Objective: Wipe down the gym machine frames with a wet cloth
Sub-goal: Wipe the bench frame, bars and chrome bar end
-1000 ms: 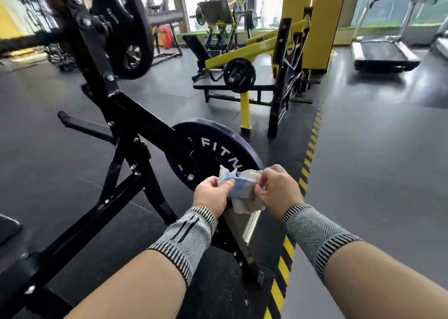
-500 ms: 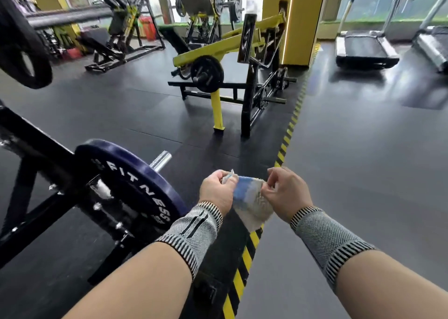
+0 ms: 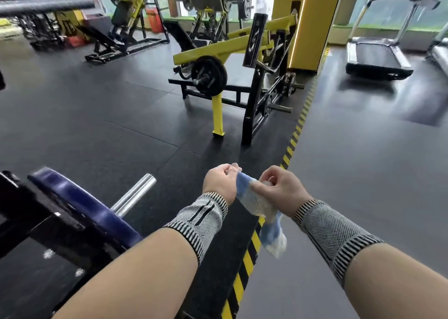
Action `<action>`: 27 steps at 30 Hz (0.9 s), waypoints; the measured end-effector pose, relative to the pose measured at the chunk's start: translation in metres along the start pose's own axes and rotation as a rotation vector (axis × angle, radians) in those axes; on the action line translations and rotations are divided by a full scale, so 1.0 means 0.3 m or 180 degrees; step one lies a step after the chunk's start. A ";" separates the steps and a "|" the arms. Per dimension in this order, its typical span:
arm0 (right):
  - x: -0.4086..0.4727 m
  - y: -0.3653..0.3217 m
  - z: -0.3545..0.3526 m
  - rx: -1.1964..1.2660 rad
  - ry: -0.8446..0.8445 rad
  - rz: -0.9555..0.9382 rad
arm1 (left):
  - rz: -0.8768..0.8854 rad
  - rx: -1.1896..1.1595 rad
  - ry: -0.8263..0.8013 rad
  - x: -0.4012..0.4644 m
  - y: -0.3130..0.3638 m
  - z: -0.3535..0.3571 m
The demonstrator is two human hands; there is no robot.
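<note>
I hold the cloth point(image 3: 260, 203) in front of me, low in the view at about 6 o'clock, stretched between both hands above the black floor and the yellow-and-black floor stripe point(image 3: 244, 265). My left hand point(image 3: 219, 182) has its fingers curled round the cloth's upper end; my right hand point(image 3: 278, 187) pinches it just beside, at 3 o'clock from the left. The free end hangs down past my right wrist towards 5 o'clock, blue and white, limp.

It looks soft and light, with no stiffness of its own: it sags wherever I do not hold it. If it is as wet as the task says, I expect it to cling and drip, not slip. I judge it best folded or bunched into a pad held in one palm, so a flat face meets the metal.

The yellow machine frame point(image 3: 232, 49) stands at 12 o'clock, well apart from my hands. The black frame point(image 3: 48, 224) with its blue weight plate point(image 3: 82, 202) lies near, at 9 o'clock.
</note>
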State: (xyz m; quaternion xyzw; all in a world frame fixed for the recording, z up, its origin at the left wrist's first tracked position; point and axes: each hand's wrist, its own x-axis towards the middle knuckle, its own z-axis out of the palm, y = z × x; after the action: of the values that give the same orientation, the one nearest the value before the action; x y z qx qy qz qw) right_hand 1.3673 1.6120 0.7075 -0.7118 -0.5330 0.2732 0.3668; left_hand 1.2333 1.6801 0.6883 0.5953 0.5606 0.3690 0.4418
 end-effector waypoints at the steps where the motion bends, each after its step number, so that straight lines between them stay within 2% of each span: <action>1: 0.036 0.001 -0.003 0.0005 -0.0089 -0.0011 | 0.0022 0.0093 0.0027 0.036 0.012 0.008; 5: 0.230 0.024 -0.037 0.0002 -0.0318 -0.0109 | -0.0077 0.0390 -0.0015 0.191 0.052 0.060; 8: 0.415 0.074 -0.085 -0.0103 -0.0319 -0.0292 | -0.0253 0.0296 -0.0437 0.298 0.073 0.120; 10: 0.541 0.126 -0.124 -0.0188 -0.0441 -0.0395 | -0.0238 0.0578 -0.0589 0.373 0.092 0.169; 13: 0.726 0.222 -0.181 -0.0766 -0.0808 -0.0548 | -0.0123 0.0811 -0.0025 0.479 0.131 0.260; 16: 0.872 0.318 -0.220 -0.1494 -0.1093 -0.0373 | -0.0296 0.0693 0.0742 0.548 0.156 0.330; 17: 0.916 0.339 -0.215 -0.1521 -0.1134 -0.0343 | -0.0390 0.0631 0.0971 0.558 0.150 0.337; 19: 1.001 0.343 -0.171 -0.1103 -0.1219 -0.0234 | -0.0625 0.0504 0.1293 0.564 0.124 0.332; 23: 1.066 0.242 0.033 -0.0330 -0.1688 0.0083 | -0.1203 0.0488 0.1686 0.514 0.028 0.251; 27: 1.050 0.137 0.234 -0.0989 -0.2259 -0.0230 | -0.1696 0.0424 0.1757 0.427 -0.097 0.113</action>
State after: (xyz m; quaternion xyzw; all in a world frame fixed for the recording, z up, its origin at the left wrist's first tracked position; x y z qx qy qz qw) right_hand 1.4246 1.9237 0.6339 -0.6010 -0.6865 0.4054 0.0568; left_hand 1.2676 1.8030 0.6423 0.3345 0.8161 0.3505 0.3150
